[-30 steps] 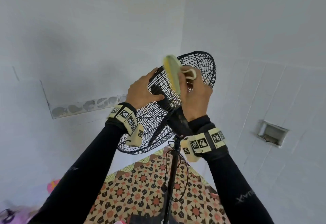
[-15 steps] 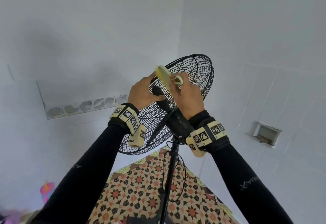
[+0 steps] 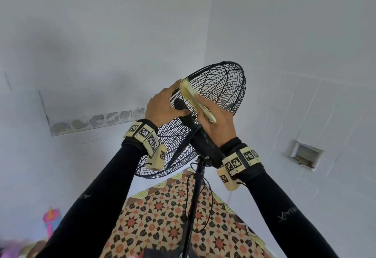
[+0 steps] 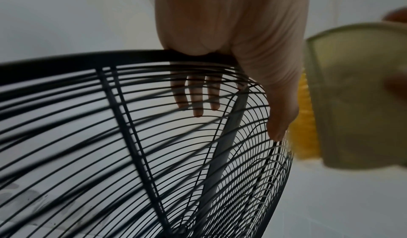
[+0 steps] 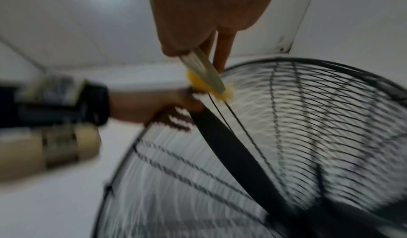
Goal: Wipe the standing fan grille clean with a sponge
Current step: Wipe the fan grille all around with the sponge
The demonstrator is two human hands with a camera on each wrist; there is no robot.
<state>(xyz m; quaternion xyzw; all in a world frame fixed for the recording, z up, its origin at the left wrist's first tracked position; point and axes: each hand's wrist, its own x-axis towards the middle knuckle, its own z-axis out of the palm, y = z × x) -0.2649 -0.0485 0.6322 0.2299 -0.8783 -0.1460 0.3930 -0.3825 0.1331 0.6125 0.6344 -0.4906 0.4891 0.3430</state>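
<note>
Gripping grille rim, L hand steadies fan. R hand pinches sponge edge-on vs wires near top rim, just beside L; long axis runs along R fingers.

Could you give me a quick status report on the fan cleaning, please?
Left hand grips the grille rim, steadying it. Right hand holds the yellow sponge against the wires near the top. Nothing in the way.
</note>
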